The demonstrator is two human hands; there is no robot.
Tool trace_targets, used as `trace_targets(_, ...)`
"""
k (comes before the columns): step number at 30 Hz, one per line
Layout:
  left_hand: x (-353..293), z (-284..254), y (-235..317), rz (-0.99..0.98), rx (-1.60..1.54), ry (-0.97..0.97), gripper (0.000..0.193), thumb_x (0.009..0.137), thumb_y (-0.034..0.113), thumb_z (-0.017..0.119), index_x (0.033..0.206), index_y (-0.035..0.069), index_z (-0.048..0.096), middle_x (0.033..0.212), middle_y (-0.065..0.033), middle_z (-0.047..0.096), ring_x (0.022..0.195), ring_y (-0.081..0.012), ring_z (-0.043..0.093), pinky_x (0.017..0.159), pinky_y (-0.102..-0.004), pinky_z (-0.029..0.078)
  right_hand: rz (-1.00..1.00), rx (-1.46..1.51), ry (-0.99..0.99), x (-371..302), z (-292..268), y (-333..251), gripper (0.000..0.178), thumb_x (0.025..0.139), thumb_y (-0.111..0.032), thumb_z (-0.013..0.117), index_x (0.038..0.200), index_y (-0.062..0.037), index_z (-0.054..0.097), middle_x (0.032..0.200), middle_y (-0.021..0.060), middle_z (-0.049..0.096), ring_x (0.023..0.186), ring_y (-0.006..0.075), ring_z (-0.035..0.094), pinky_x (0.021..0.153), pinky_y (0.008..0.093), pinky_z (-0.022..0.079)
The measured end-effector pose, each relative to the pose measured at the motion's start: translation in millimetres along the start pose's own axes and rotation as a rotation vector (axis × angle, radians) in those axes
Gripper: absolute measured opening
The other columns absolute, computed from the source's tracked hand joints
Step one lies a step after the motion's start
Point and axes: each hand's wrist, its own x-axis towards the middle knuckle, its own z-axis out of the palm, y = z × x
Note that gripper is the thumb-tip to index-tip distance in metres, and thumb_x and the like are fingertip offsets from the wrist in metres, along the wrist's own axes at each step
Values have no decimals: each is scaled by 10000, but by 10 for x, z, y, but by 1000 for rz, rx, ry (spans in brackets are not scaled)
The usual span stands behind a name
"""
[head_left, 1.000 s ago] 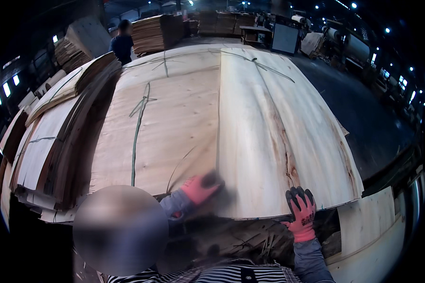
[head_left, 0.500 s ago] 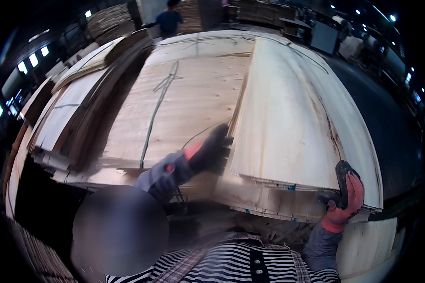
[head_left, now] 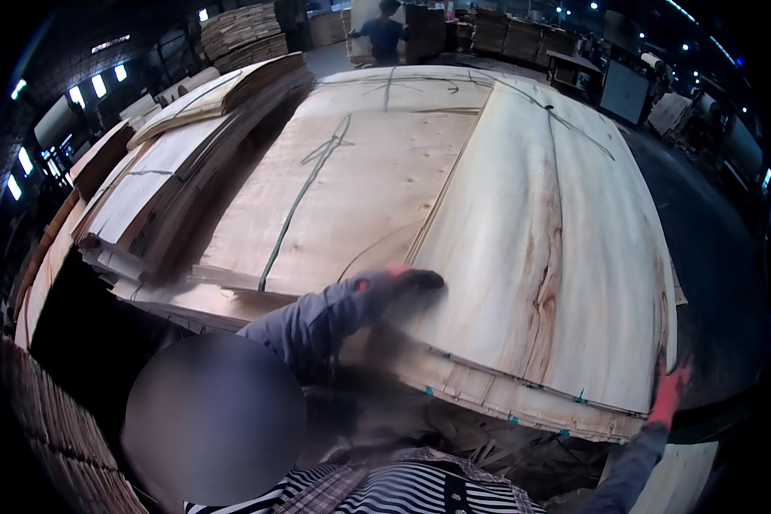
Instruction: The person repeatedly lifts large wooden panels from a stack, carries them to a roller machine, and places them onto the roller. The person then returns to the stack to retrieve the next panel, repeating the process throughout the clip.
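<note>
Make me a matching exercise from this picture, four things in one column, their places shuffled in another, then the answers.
1. Left hand
2. Right hand
3. Long green string
4. Co-worker

A. At the right edge of the pale wood sheets
B. Lying along the middle stack
C. In the far background
D. At the left edge of the pale wood sheets

Pairs: 1-D, 2-A, 3-B, 4-C

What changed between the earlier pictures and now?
The right hand moved right, from the near edge of the pale top sheet to its near right corner. Layers beneath now show along that near edge. Any new grip is unclear. The left hand stays by the sheet's left edge; the green tie remains on the middle stack.
</note>
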Motion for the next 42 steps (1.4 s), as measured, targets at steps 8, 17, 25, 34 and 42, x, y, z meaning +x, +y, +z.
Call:
trace_targets(8,-357,134,33,107,288,99,309,743,242,621,964,29,591,837,-69,608,715,-141,581,659,-263,470,45,53,-190,405,962,2282,545,858,-353,363,1283,-27,265,1301,177,290,1191,279,288,988,362,251)
trace_targets(17,-2471,-676,-597,-20,326,108,356,738,230,644,1014,19,570,862,-84,608,746,-146,592,687,-271,477,496,616,-732,-2393,-991,1224,661,801,-509,450,1221,-4,375,1131,99,484,1018,205,464,868,288,365)
trace_targets(25,-3284,-1893,-1715,-266,-111,-56,491,761,317,603,1140,27,487,1094,-110,536,959,-157,534,846,-282,414,578,993,-642,-4157,-1292,132,606,800,-478,478,1176,-6,421,1026,92,538,935,187,515,808,281,411)
trace_targets(34,-2910,-2236,-1798,51,358,26,425,723,246,651,1061,12,544,1005,-98,583,895,-152,564,810,-276,439,470,1301,-649,-4663,-1418,9,629,761,-380,586,1223,-6,379,1163,69,466,1063,160,435,940,281,302)
trace_targets(42,-3574,-2031,-2920,92,459,223,416,663,193,700,993,-24,569,906,-111,617,816,-149,588,728,-282,469,394,1189,-567,-5330,-1390,728,492,692,-55,621,1140,37,440,1057,97,529,956,177,516,855,282,382)
